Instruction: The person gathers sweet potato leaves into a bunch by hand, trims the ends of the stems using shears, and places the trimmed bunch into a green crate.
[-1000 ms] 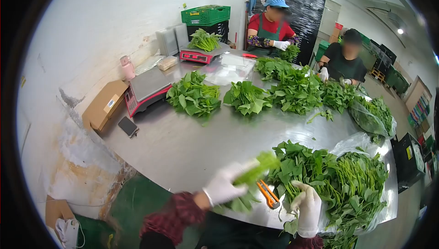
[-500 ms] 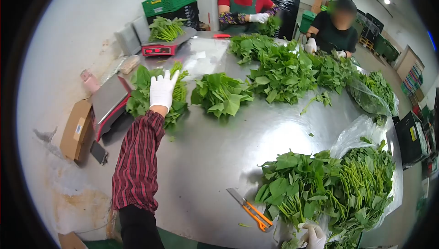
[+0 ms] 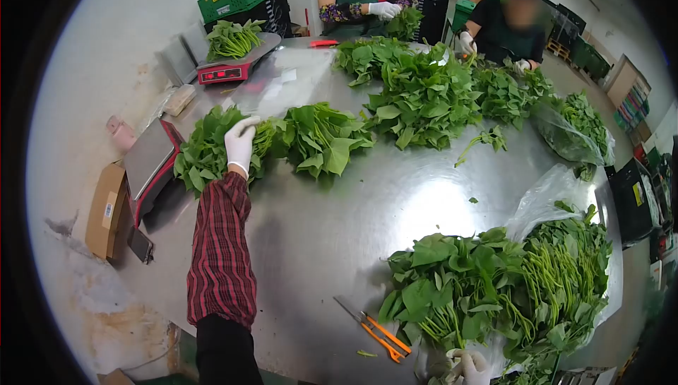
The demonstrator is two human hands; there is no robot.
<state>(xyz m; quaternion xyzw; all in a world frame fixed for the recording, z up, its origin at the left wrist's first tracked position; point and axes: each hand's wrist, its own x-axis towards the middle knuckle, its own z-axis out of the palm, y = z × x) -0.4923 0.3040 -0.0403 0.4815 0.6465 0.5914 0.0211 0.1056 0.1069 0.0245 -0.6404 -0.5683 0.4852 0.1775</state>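
Observation:
My left hand, in a white glove, is at the right side of a bunch of leafy greens, its fingers drawn together and bent over the stems. A second bunch lies just to its right. At the bottom edge, my right hand, also gloved, is closed at the near side of a large heap of leafy greens. Leaves lie against its fingers, and its grip is partly cut off by the frame. Orange-handled scissors rest left of the heap.
A red scale carries another bunch; a second scale stands tilted by the wall. A phone lies beside a cardboard box. Two people work across the metal table, behind a big pile of greens.
The view has shifted, moving the scene slightly left. My left hand's spread fingers have come together, and the hand has moved toward the stems. My right hand stays by the heap.

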